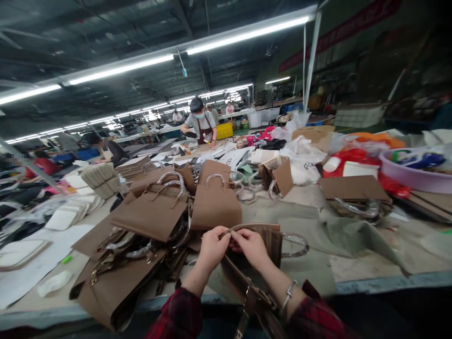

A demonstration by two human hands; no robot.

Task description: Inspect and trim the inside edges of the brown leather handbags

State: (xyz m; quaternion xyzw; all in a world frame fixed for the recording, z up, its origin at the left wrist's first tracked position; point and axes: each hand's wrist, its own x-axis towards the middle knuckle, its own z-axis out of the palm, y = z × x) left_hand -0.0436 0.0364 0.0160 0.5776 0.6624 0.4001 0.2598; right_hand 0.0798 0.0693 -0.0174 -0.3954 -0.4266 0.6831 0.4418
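Observation:
Near the table's front edge, both my hands are closed on the upper edge of a brown handbag (271, 238). My left hand (214, 245) pinches the edge between thumb and fingers. Right beside it, my right hand (250, 246) pinches the same edge, fingertips almost touching the left ones. A plastic-wrapped handle (296, 245) sticks out on the bag's right side. Its strap with metal fittings (249, 296) hangs down between my forearms. What lies between my fingertips is too small to make out.
Several brown handbags (151, 212) are heaped to the left, and another (216, 195) lies just ahead. At right are a brown bag (355, 190) and a lilac basin (416, 172). White pads (67, 212) lie far left. A co-worker (201, 123) stands across the table.

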